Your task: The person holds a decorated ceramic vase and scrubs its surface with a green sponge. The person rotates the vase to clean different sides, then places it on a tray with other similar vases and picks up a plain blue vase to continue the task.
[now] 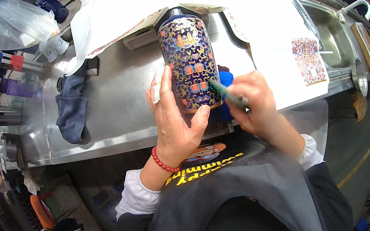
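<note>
Your left hand (173,115) is resting, fingers extended, along a dark-blue floral-patterned bottle (191,62) at the steel counter (127,95), neck pointing away; your right hand (256,102) is gripping a blurred green tool (230,95) by its right edge.

Head-worn fisheye; faces downward; workbench (119,106) close below

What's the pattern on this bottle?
The bottle has colourful swirls on dark blue; best in the head view.

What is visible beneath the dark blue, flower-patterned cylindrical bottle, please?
A bright blue, soft-looking item shows past the lower right edge of the bottle. The bottle and right hand cover part of it, so whether it extends underneath cannot be seen.
</note>
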Demonstrator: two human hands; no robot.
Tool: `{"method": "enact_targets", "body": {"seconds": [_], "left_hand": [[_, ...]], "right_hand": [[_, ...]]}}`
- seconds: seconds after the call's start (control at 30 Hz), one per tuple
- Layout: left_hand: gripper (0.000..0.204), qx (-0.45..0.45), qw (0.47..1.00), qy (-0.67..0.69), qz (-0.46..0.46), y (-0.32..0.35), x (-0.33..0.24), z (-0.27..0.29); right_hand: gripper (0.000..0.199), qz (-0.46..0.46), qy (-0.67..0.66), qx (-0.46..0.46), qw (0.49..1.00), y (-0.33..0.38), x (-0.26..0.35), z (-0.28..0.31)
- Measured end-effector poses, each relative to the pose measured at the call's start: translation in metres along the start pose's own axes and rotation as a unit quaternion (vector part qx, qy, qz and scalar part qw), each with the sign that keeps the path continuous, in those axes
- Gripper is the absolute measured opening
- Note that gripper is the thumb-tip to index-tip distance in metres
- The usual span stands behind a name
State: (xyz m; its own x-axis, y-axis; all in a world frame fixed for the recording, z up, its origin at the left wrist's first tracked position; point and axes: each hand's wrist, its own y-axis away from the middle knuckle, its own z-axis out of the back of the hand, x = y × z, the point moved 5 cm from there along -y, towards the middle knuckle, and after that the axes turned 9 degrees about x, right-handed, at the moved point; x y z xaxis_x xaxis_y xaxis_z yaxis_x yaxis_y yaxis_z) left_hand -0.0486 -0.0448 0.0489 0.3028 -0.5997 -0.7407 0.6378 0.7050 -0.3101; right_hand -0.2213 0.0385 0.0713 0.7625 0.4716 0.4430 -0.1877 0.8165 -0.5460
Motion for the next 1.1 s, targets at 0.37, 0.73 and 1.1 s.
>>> {"method": "enact_targets", "body": {"seconds": [0.37,0.73,1.1], "left_hand": [[0.097,-0.026,0.993,-0.096,-0.062,0.002,-0.019,0.001],[0.091,-0.042,0.999,0.0,-0.011,-0.007,-0.016,-0.005],[0.063,0.059,0.898,-0.409,-0.15,0.008,-0.051,-0.02]], "right_hand": [[0.023,-0.297,-0.386,-0.051,0.872,0.008,-0.029,-0.012],[0.023,-0.3,-0.382,-0.057,0.872,0.012,-0.029,-0.015],[0.02,-0.333,-0.38,-0.066,0.86,0.016,-0.036,-0.017]]}}
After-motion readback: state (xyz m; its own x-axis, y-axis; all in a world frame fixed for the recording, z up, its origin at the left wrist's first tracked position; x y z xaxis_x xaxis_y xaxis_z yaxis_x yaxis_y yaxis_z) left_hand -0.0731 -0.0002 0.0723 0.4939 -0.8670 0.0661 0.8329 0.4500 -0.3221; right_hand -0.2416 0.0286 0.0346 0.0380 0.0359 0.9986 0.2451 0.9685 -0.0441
